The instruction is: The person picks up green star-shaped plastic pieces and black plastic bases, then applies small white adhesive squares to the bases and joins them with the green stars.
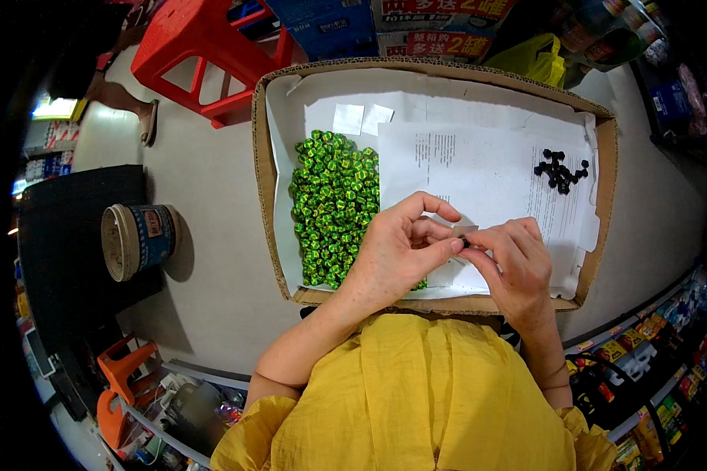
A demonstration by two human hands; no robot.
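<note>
Between the fingertips of both hands, over the cardboard tray [605, 184], is a small dark piece [465, 242] with a little pale wrapper square [464, 229] against it. My left hand [401, 247] pinches them with its thumb and fingers, the index finger arched above. My right hand [517, 263] closes on them from the other side with thumb and forefinger. Left of my hands spreads a heap of green foil-wrapped pieces [330, 204]. To the right lies a small cluster of bare dark pieces [560, 171]. Two pale wrapper squares [348, 119] rest near the tray's far wall.
Printed white sheets [479, 157] line the tray. A red plastic stool [204, 59] stands beyond its far left corner, and a round bucket [139, 239] is at the left. Blue cartons [334, 27] are stacked behind. Shelves of packages [644, 353] run along the lower right.
</note>
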